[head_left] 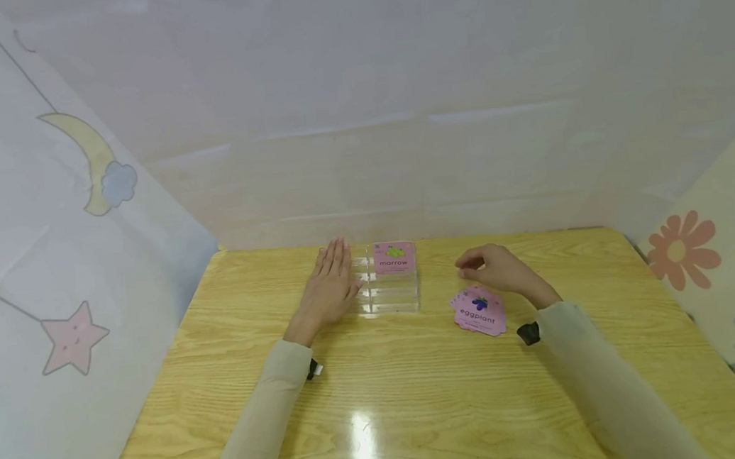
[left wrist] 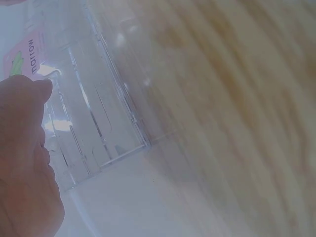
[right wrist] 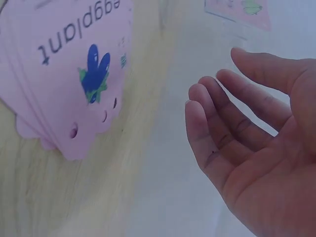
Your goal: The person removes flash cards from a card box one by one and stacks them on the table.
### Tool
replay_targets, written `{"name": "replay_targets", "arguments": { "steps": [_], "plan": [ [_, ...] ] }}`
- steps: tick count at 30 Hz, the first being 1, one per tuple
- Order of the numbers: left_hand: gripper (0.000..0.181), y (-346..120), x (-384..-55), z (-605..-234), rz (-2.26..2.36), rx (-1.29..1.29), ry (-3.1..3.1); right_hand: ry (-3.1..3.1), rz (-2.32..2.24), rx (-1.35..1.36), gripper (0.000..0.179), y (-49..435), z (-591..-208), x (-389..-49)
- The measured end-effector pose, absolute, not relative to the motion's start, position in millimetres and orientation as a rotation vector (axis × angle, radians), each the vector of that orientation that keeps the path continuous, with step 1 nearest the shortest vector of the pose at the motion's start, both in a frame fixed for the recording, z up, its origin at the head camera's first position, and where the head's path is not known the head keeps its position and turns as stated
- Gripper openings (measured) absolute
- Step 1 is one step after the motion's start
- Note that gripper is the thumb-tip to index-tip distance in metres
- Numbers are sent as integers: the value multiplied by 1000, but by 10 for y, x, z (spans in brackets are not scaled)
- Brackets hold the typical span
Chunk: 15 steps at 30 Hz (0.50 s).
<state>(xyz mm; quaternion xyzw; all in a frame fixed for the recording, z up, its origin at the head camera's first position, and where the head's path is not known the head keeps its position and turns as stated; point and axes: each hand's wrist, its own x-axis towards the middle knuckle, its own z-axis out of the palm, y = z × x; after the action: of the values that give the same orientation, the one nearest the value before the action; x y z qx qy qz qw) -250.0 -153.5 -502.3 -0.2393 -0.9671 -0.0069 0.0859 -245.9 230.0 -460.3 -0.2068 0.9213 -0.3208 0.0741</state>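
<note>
A clear plastic rack [head_left: 394, 300] with several tiered slots in two columns lies near the back of the table. In its right column, at the far end, sits a pink card reading "marrow" [head_left: 394, 258]. My left hand [head_left: 330, 289] rests over the rack's left column with fingers extended, hiding much of it. To the rack's right is a fanned stack of pink cards, the top one reading "eggplant" [head_left: 478, 312]. Just behind that stack hovers my right hand [head_left: 498, 269], fingers loosely bent and nothing between them; the right wrist view shows its bare palm [right wrist: 281, 177].
The wooden table [head_left: 417, 397] meets a pale wall covering [head_left: 364, 187] right behind the rack. Side panels carry a moon [head_left: 90, 160] and star [head_left: 76, 339] on the left and flowers [head_left: 679, 250] on the right.
</note>
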Motion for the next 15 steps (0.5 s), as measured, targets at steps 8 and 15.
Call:
{"name": "replay_targets", "arguments": {
  "steps": [8, 15],
  "plan": [
    [81, -1535, -2495, -5023, -32, -712, -2883, 2786, -1028, -631, 31, 2175, -4508, -2426],
    [81, -1535, -2493, -5019, -46, -713, -2877, 2794, -1043, -643, 32, 2039, -4367, -2374]
  ]
}}
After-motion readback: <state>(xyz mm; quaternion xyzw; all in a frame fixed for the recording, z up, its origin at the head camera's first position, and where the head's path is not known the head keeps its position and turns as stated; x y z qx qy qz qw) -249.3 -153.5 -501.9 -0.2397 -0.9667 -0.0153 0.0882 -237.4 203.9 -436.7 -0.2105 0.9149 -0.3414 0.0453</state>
